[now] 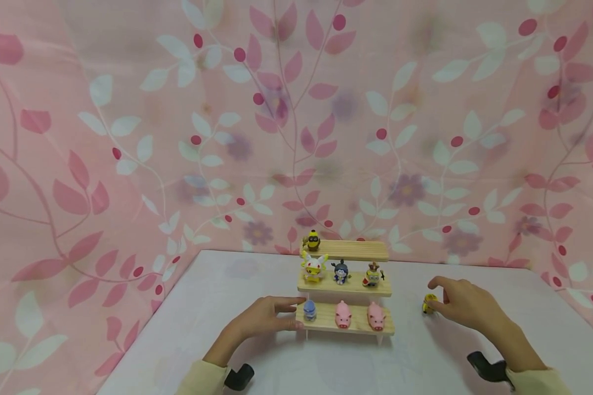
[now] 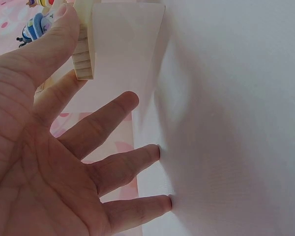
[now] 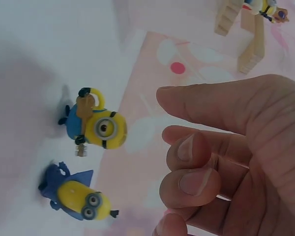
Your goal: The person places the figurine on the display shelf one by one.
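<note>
A three-step wooden display shelf (image 1: 324, 325) stands on the table with small toy figures on its boards. At the left end of its lowest board, my left hand (image 1: 264, 319) pinches the wood between thumb and index finger; its other fingers stretch out in the left wrist view. Over to the right of the shelf, my right hand (image 1: 466, 303) hovers by a yellow toy figure (image 1: 429, 303). The right wrist view shows a minion figure with a guitar (image 3: 101, 123) and a minion in dark blue (image 3: 78, 196), both apart from the loosely bent fingers, which hold nothing.
Two pink pigs (image 1: 343, 315) and a blue figure (image 1: 309, 310) sit on the lowest board. Three figures, including a crowned minion (image 1: 373, 275), line the middle board. A brown figure with a yellow hat (image 1: 313, 241) is on top. Behind hangs a floral pink cloth (image 1: 296, 164).
</note>
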{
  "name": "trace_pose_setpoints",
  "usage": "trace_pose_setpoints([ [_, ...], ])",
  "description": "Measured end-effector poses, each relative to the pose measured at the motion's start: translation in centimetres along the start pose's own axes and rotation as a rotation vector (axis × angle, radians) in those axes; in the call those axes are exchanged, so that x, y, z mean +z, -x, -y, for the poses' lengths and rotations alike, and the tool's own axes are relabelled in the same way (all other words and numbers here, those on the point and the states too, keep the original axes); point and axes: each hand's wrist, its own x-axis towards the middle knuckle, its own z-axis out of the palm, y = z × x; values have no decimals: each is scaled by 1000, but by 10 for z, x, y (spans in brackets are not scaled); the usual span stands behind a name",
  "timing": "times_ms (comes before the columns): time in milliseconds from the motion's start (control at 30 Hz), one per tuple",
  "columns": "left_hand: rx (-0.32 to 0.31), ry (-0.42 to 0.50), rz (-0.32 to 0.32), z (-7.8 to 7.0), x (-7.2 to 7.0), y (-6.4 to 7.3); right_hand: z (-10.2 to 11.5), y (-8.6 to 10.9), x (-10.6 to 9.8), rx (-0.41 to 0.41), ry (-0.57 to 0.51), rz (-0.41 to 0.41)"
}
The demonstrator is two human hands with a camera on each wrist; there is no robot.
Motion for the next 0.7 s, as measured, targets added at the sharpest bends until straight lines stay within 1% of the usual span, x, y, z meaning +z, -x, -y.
trace_pose_setpoints([
  [133,-14,-3,-2,0,0,0,-6,-3,4,14,-2,20],
  [333,4,-8,-2,0,0,0,-13,-8,10,29,-2,45],
  [533,-8,-7,3,1,0,-1,-19,-13,13,42,2,66],
  [700,-5,0,2,2,1,-1,-22,-14,15,52,4,83],
])
